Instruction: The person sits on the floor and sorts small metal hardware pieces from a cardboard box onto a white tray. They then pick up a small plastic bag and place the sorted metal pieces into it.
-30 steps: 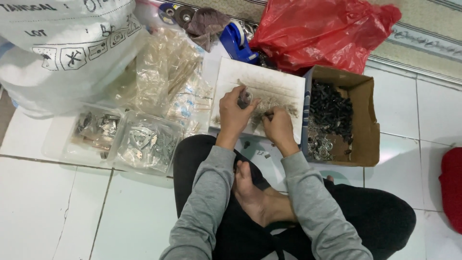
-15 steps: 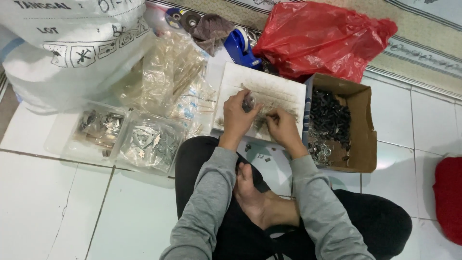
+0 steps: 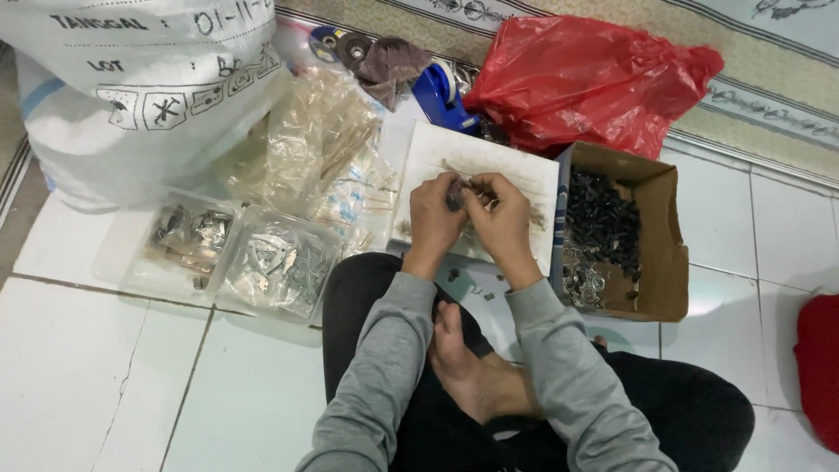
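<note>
Several large things are seen around the seated person: a white woven sack at the far left, a red plastic bag at the far right. Next to the right knee a cardboard box is placed, filled with black screws and some silver rings. Two clear plastic trays with metal brackets are kept near the left knee. Over the white foam tray the left hand and right hand are brought close together, and a small dark part is pinched between their fingers. Many pieces are left in the box, so the work is judged far from finished.
</note>
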